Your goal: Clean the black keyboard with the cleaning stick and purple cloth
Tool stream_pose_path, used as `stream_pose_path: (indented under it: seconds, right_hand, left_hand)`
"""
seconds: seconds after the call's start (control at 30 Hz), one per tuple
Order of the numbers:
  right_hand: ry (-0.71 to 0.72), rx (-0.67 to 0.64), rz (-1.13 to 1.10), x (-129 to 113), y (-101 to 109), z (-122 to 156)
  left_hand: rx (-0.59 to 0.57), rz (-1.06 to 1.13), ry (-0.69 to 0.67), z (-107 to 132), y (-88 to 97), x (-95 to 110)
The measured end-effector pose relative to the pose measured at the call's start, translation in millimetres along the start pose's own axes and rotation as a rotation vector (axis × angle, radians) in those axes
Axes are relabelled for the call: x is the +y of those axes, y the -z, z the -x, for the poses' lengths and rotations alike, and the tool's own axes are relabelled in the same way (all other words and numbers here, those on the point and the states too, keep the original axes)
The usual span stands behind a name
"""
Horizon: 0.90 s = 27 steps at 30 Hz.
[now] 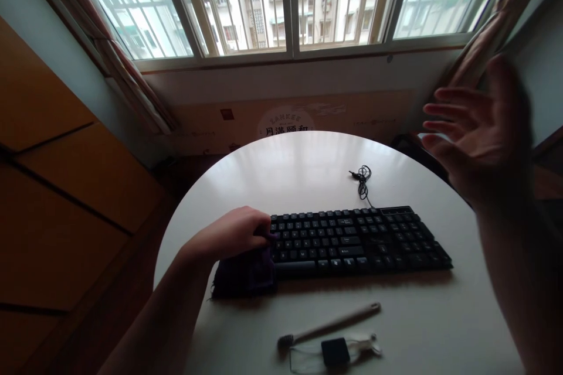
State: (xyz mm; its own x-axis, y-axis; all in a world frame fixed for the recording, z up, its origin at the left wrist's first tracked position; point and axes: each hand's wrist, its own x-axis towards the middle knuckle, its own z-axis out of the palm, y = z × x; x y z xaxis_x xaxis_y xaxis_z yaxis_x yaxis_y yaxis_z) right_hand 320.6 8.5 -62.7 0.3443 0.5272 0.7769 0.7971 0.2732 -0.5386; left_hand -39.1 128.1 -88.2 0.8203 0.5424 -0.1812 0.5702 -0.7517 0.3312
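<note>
A black keyboard [316, 246] lies across the white round table [281, 176]. On its left end rests my left hand [241, 228], with the fingers closed on a dark purple cloth [250, 272] that covers the keys there and hangs over the keyboard's front edge. My right hand [475, 135] is raised in the air at the right, well off the keyboard. Its fingers are spread and nothing is in them; the upper part is blurred.
The keyboard's bundled cable [363, 181] lies behind it. Nearer me are a long-handled brush [329, 325] and a small black square piece [335, 352] with a clear wire-like frame. Beyond the table's far edge stand a printed board [373, 111] and a barred window [290, 6].
</note>
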Motion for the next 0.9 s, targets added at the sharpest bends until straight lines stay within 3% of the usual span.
stream_pose_path:
  seconds: [0.07,0.13,0.23,0.3,0.5,0.73,0.8,0.9]
  right_hand:
    - [0.023,0.090,-0.139,24,-13,0]
    - [-0.099,0.081,-0.134,56,-29,7]
    - [-0.260,-0.184,-0.130,95,-47,25]
    - [-0.358,-0.335,-0.176,109,-53,35]
    - [-0.446,-0.546,-0.238,114,-55,41]
    - [-0.484,-0.584,-0.222,113,-58,42]
    - [-0.478,-0.591,-0.214,113,-58,42]
    - [-0.474,-0.604,-0.205,112,-57,41]
  left_hand:
    - [0.020,-0.009,-0.018,-1,-1.5,0]
    - [0.043,-0.018,-0.035,-2,-2.9,1]
    - [0.039,-0.018,-0.033,-1,-3.2,0]
    - [0.007,-0.009,-0.011,0,-2.4,0]
    - [0.016,0.029,-0.021,0,-3.3,-3]
    - [-0.057,0.335,-0.191,-1,3.3,0]
    - [-0.071,0.342,-0.216,-1,3.9,1]
    - [-0.005,0.218,-0.193,-4,-0.9,1]
